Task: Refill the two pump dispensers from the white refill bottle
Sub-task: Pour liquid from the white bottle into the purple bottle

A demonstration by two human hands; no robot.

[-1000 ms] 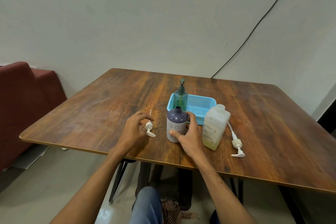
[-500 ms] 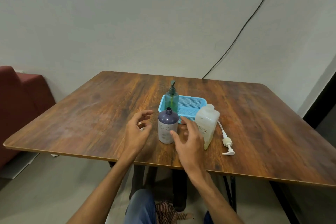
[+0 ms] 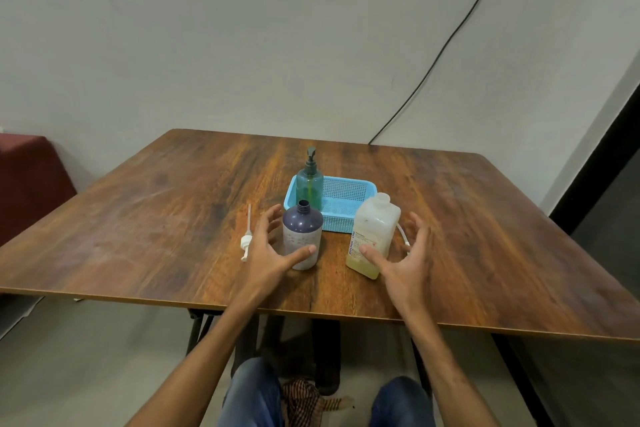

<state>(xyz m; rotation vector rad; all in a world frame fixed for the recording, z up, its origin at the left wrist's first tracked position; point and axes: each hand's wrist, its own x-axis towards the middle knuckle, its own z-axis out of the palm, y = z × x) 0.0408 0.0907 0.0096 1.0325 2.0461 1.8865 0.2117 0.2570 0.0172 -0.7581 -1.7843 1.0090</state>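
A purple dispenser bottle (image 3: 302, 236) stands uncapped near the table's front, its white pump (image 3: 246, 241) lying to its left. My left hand (image 3: 268, 255) is spread around the bottle's left side, thumb at its front, not gripping. The white refill bottle (image 3: 374, 234), holding yellowish liquid in its lower part, stands upright to the right. My right hand (image 3: 403, 265) is spread around its right side, thumb near the label. A second white pump (image 3: 402, 236) lies mostly hidden behind that hand. A green pump dispenser (image 3: 309, 184) stands in the blue basket (image 3: 346, 199).
The wooden table (image 3: 485, 236) has its front edge close to my knees. A red seat (image 3: 27, 177) stands at the left. A black cable (image 3: 446, 45) runs down the wall behind the table.
My right hand left the purple bottle and moved right to the white refill bottle. My left hand let go of the pump and moved to the purple bottle.
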